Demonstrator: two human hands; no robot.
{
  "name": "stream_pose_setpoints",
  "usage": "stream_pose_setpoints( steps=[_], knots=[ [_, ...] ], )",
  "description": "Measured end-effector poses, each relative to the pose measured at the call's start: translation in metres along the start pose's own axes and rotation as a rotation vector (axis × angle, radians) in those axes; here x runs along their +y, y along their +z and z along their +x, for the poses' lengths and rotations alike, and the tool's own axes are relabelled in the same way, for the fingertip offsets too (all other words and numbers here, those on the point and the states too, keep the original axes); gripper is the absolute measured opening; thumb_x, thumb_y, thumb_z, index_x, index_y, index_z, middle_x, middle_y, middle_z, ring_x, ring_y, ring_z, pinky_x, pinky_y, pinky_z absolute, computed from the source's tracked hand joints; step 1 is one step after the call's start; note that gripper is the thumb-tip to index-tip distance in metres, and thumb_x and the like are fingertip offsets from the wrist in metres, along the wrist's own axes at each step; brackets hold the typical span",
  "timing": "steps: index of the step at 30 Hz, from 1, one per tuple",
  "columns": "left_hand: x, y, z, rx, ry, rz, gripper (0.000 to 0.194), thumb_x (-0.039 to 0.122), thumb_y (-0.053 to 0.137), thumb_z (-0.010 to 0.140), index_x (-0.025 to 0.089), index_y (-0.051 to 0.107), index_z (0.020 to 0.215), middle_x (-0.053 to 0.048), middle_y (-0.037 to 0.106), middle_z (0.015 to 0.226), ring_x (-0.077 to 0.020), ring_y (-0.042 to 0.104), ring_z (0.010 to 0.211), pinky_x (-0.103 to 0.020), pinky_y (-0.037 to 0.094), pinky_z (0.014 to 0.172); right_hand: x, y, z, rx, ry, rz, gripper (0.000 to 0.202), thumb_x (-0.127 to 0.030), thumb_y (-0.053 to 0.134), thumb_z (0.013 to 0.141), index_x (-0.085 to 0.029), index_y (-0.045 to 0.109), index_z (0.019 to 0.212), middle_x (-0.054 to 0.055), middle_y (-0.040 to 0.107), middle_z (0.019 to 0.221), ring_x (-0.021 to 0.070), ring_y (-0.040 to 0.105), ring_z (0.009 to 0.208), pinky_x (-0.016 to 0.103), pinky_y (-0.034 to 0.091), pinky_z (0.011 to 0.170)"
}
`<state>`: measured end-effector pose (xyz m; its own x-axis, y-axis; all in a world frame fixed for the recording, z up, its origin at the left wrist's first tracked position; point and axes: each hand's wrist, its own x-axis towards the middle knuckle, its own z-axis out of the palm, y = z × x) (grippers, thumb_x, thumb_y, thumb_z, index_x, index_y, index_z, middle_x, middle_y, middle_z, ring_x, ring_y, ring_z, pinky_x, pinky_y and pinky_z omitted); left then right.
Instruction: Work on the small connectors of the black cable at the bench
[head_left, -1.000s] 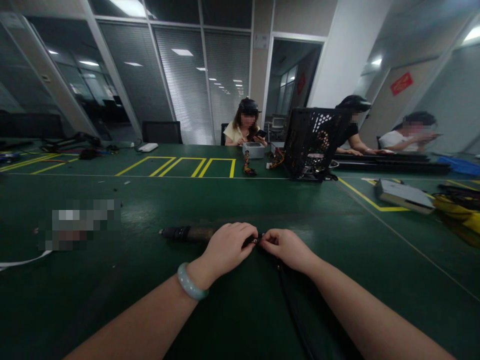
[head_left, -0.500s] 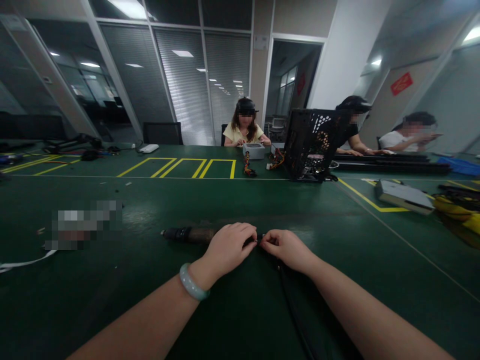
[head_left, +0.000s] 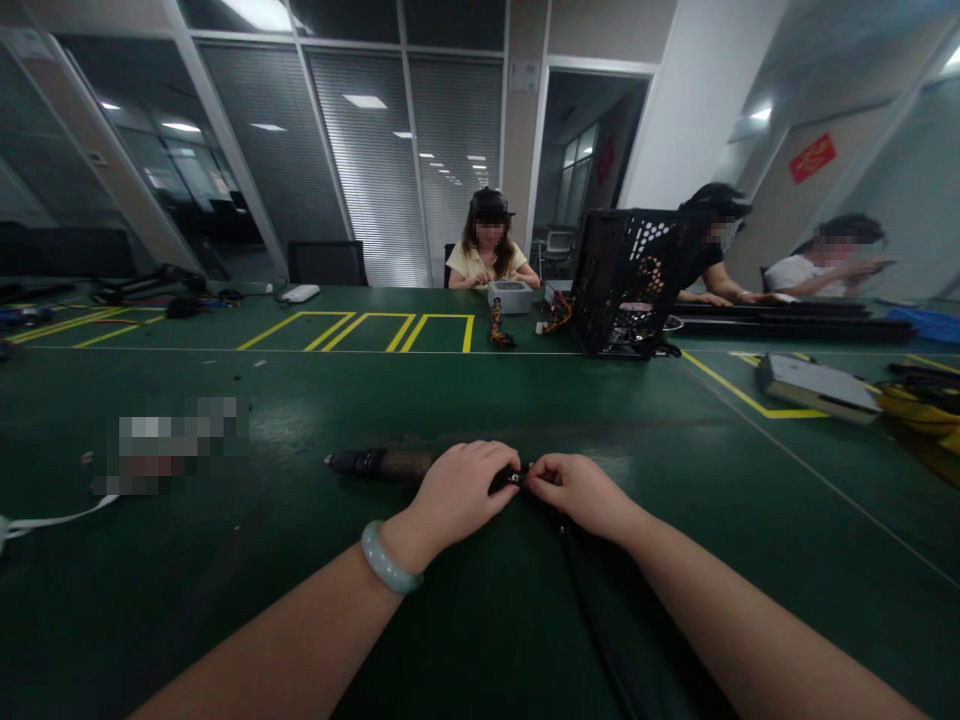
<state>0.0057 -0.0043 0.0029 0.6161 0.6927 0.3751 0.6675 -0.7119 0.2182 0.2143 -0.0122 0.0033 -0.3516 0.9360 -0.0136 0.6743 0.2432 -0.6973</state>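
Note:
A dark, tube-shaped electric screwdriver with a brownish body lies on the green table, its tip pointing left. My left hand, with a pale green bangle on the wrist, is wrapped over its rear part and hides that end. Close beside it, my right hand is pinched on the end of a black cable. A small bright metal detail shows between the two hands. Whether plug and screwdriver are joined there I cannot tell. From my right hand the cable runs down toward the near table edge.
A black computer case and a power supply stand at the far side, where several people sit. A flat grey box lies at right. Yellow tape marks the table. A blurred object with a white strap lies left.
My right hand has shifted slightly right, and the small gap between my hands is wider, showing the metal detail more clearly. My left hand stays on the screwdriver. The view has shifted slightly.

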Motion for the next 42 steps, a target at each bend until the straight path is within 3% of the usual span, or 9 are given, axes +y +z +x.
stream_pose_setpoints(
  steps=[7, 12, 25, 36, 42],
  knots=[
    [0.000, 0.000, 0.000, -0.026, 0.030, 0.005, 0.011, 0.020, 0.056, 0.089, 0.024, 0.060, 0.099, 0.000, 0.063, 0.108, -0.0205, 0.059, 0.100, -0.038, 0.045, 0.087, 0.002, 0.001, 0.000, 0.013, -0.008, -0.017, 0.019, -0.034, 0.057, 0.088, -0.021, 0.071, 0.088, -0.002, 0.069, 0.076, 0.0125, 0.060, 0.066, 0.022, 0.037, 0.057],
    [0.000, 0.000, 0.001, -0.011, -0.027, -0.004, 0.018, 0.030, 0.063, 0.087, 0.024, 0.059, 0.103, 0.000, 0.064, 0.102, -0.0210, 0.059, 0.094, -0.037, 0.046, 0.081, 0.004, 0.001, 0.000, 0.009, 0.002, 0.000, 0.018, -0.035, 0.058, 0.088, -0.022, 0.071, 0.088, -0.003, 0.070, 0.077, 0.0124, 0.061, 0.068, 0.021, 0.038, 0.058],
    [-0.001, 0.003, 0.003, -0.014, -0.005, -0.005, 0.007, 0.023, 0.061, 0.087, 0.022, 0.062, 0.095, 0.000, 0.065, 0.095, -0.0196, 0.060, 0.089, -0.035, 0.045, 0.079, 0.002, 0.005, 0.001, 0.041, 0.017, -0.012, 0.020, -0.038, 0.058, 0.088, -0.023, 0.071, 0.088, -0.002, 0.071, 0.079, 0.0137, 0.062, 0.070, 0.023, 0.037, 0.059],
    [0.000, 0.004, 0.001, -0.004, -0.056, 0.006, 0.015, 0.025, 0.062, 0.087, 0.022, 0.058, 0.100, -0.001, 0.064, 0.097, -0.0204, 0.060, 0.090, -0.036, 0.046, 0.079, -0.003, 0.012, 0.000, 0.123, 0.025, -0.058, 0.021, -0.040, 0.059, 0.088, -0.023, 0.071, 0.084, -0.001, 0.070, 0.078, 0.0140, 0.061, 0.068, 0.023, 0.035, 0.057],
    [0.000, 0.001, 0.000, -0.020, -0.003, -0.003, 0.010, 0.023, 0.059, 0.089, 0.023, 0.060, 0.099, 0.000, 0.064, 0.103, -0.0197, 0.060, 0.095, -0.036, 0.046, 0.084, -0.006, 0.012, -0.001, 0.124, 0.004, -0.093, 0.019, -0.039, 0.059, 0.089, -0.024, 0.070, 0.085, -0.002, 0.070, 0.079, 0.0142, 0.061, 0.069, 0.023, 0.035, 0.058]
  ],
)
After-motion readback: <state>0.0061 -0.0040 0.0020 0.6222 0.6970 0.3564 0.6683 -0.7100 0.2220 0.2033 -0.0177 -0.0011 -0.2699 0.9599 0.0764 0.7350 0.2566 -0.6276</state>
